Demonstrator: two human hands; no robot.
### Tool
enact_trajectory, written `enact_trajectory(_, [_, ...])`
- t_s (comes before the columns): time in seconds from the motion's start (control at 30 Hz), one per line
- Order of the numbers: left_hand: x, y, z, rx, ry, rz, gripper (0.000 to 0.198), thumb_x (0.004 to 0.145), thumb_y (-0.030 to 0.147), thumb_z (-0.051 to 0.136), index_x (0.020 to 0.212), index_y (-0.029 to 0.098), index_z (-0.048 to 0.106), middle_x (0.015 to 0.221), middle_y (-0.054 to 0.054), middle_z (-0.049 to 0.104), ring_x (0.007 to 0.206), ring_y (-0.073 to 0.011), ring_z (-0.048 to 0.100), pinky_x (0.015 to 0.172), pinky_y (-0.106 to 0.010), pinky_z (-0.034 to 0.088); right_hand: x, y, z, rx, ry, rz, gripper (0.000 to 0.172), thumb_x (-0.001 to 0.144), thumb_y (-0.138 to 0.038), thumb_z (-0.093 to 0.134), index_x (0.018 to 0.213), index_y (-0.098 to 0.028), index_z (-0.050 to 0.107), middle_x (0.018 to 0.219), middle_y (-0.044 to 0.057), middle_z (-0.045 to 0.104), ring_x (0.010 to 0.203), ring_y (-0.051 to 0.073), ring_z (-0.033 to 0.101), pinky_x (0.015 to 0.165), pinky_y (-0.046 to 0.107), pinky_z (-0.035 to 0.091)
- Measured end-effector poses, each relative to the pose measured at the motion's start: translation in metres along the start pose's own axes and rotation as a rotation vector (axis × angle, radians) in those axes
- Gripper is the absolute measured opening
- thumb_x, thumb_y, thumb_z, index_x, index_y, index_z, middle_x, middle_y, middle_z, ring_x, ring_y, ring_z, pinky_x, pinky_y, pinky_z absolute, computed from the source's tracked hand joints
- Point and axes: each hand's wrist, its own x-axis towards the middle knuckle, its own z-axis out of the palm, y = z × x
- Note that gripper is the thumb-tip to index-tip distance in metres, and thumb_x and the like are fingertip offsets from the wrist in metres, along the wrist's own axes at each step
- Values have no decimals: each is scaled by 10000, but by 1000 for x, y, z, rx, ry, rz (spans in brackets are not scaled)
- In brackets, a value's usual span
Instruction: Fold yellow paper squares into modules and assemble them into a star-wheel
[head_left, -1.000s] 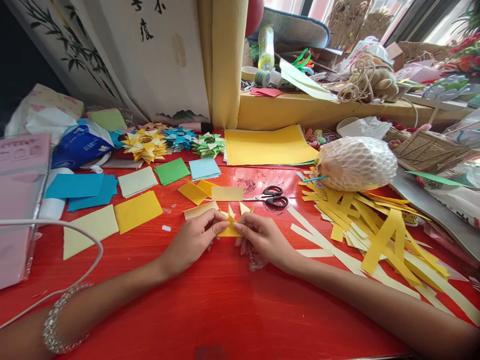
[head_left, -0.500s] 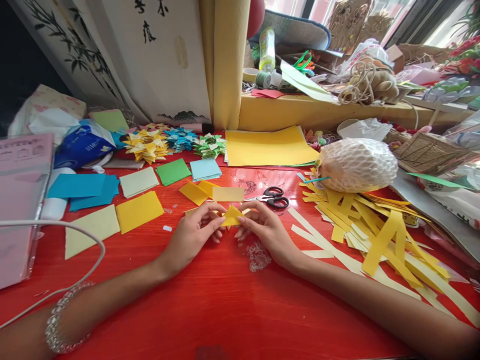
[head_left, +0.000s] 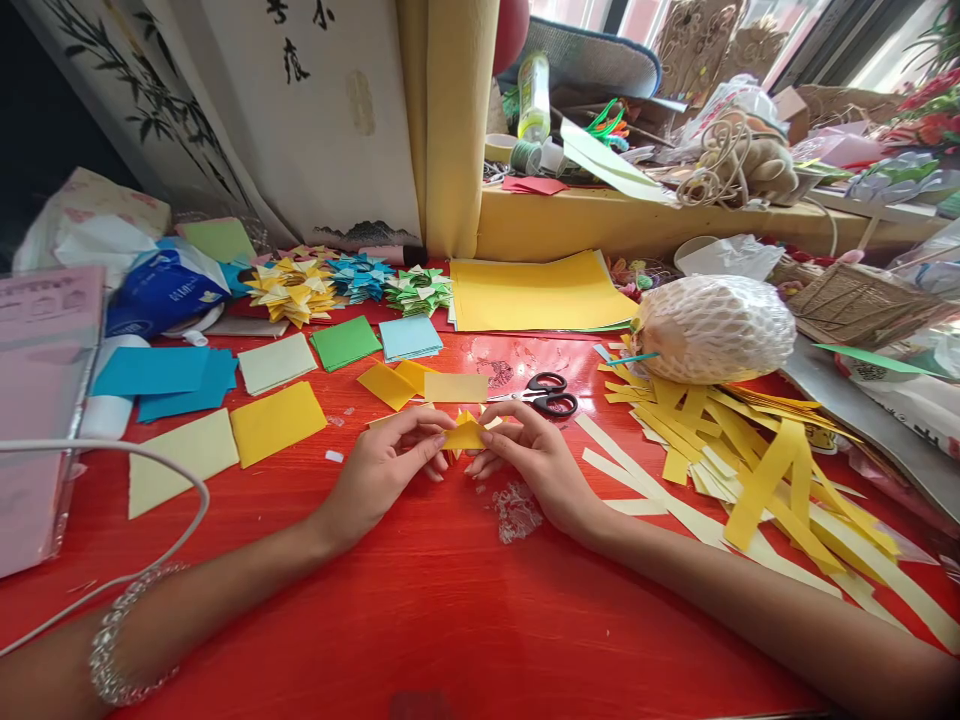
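A small folded piece of yellow paper [head_left: 464, 434] is pinched between both hands above the red table. My left hand [head_left: 394, 450] is closed on its left corner, thumb in front and fingers behind. On its right corner, my right hand [head_left: 529, 450] grips in the same way. Lighter folded points show partly below and behind the yellow piece, mostly hidden by the fingers. Just beyond the hands lie a pale yellow paper rectangle [head_left: 456, 387] and several deeper yellow ones [head_left: 387, 385]. Black-handled scissors [head_left: 551, 394] rest behind my right hand.
Stacks of blue [head_left: 154, 371], green [head_left: 346, 343] and yellow paper [head_left: 279, 423] lie to the left. Folded paper stars [head_left: 294, 288] stand at the back beside large yellow sheets [head_left: 536, 290]. Paper strips [head_left: 772, 500] and a net-wrapped bundle [head_left: 716, 328] cover the right. A white cable [head_left: 196, 500] loops near my left arm.
The yellow piece has changed from a flat-looking triangle to a shape with its top edge dipped and a point showing behind. Both hands stay almost in place.
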Motion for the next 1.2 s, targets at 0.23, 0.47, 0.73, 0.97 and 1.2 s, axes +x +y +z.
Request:
enact_trajectory(0.23, [1, 1, -2, -44, -39, -32, 121, 800, 216, 542, 891, 186, 615, 697, 10, 609, 622, -113, 590, 585, -222, 507, 1, -4, 2, 14, 18, 47, 65, 785, -243, 568, 816, -185, 569, 677, -12, 626, 590, 129, 638, 603, 250, 527])
enact_trajectory(0.47, [3, 0, -3, -134, -54, -101, 125, 791, 221, 556, 865, 177, 647, 674, 5, 648, 605, -120, 611, 582, -222, 513, 0, -5, 1, -4, 30, 58, 106, 768, -245, 583, 817, -175, 645, 713, 1, 657, 625, 132, 642, 631, 265, 531])
enact_trajectory(0.73, [6, -2, -4, -225, -44, -162, 113, 797, 218, 553, 848, 161, 636, 652, -4, 680, 614, -131, 637, 592, -226, 515, 0, -5, 1, -29, 7, 48, 121, 766, -236, 583, 839, -180, 661, 802, 8, 664, 671, 126, 643, 697, 273, 517])
enact_trajectory(0.97, [6, -1, -4, -237, -45, -176, 110, 791, 231, 564, 840, 159, 631, 685, -11, 678, 636, -135, 643, 602, -230, 523, -1, -7, 2, -68, 65, 63, 147, 754, -231, 595, 849, -181, 696, 762, 10, 689, 676, 132, 647, 713, 274, 510])
enact_trajectory(1.2, [7, -3, -4, -219, -46, -179, 123, 789, 247, 559, 843, 160, 626, 711, -15, 672, 679, -151, 647, 624, -252, 533, -1, -8, 2, -114, 76, 50, 168, 755, -224, 585, 865, -194, 709, 749, 8, 693, 719, 141, 639, 730, 279, 494])
